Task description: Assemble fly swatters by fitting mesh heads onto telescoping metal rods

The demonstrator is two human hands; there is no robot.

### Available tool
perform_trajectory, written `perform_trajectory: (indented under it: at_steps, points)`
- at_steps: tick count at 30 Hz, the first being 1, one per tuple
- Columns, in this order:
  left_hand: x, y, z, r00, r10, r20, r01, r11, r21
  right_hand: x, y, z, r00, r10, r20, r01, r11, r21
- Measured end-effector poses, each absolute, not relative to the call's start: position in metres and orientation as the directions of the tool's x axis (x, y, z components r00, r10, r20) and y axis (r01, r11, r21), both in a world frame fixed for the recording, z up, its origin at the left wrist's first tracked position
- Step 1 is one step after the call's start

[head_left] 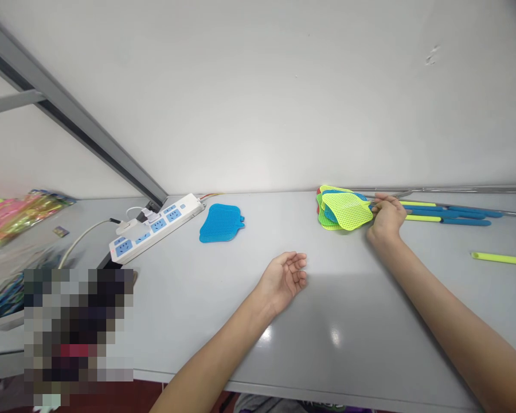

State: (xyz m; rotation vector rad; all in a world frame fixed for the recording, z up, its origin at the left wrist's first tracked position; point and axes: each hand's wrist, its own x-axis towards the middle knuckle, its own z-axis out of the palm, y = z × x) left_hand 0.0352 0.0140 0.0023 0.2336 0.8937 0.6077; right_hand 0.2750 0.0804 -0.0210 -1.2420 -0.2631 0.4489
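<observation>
My right hand (387,218) is closed round the neck of a yellow-green fly swatter (348,209) on top of a pile by the wall. Under that swatter show blue, green and red mesh heads, partly hidden. The pile's yellow-green and blue handles (464,221) lie to the right, past my hand. My left hand (284,278) rests over the table's middle with its palm turned sideways, fingers loosely bent and apart, holding nothing. A loose blue swatter head (221,223) lies flat, up and left of it.
A white power strip (157,226) with plugs and a cable stands at the left by a grey metal post (90,120). Thin metal rods (456,190) lie along the wall. A yellow-green tube (503,259) is at the far right, and bagged colourful items (26,215) at the far left.
</observation>
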Motion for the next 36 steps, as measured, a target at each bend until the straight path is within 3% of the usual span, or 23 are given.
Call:
perform_trajectory:
  at_steps: [12, 36]
  points:
    - [0.0344, 0.0135, 0.0043, 0.464, 0.584, -0.666, -0.391, 0.809, 0.438, 0.2775, 0.0822, -0.0235, 0.882, 0.455, -0.124, -0.258, 0.244, -0.935]
    - [0.0349, 0.0139, 0.0019, 0.468, 0.587, -0.66, -0.388, 0.808, 0.444, 0.2721, 0.0824, -0.0271, 0.865, 0.5, -0.042, -0.177, 0.226, -0.958]
